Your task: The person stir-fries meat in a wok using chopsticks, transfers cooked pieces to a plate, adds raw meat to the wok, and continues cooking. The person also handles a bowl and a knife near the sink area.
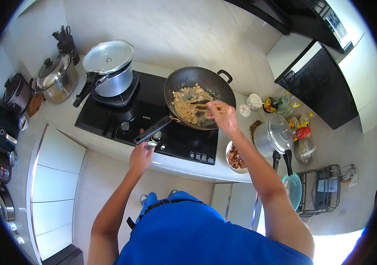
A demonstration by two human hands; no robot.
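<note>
My right hand [224,116] grips wooden chopsticks [201,106], whose tips are in the food. Pale, crumbly food [188,107] sizzles in oil inside a black wok [191,74] on the right side of the built-in cooktop [175,145]. At the cooktop's front edge is my left hand [141,158], below the wok's long handle [153,129]. Its fingertips reach a small shiny metal piece [152,143] close to a control knob [157,135]; whether they hold it is unclear. A white bowl of browned chopped pieces [236,158] stands right of the cooktop, partly behind my right forearm.
A pressure cooker [115,79] with its lid resting on top occupies the left burner. Another pressure cooker [273,135], sauce bottles [287,102] and a turquoise basin [292,190] line the right counter. A steel pot [57,79] stands left. A dark range hood panel [321,82] juts above.
</note>
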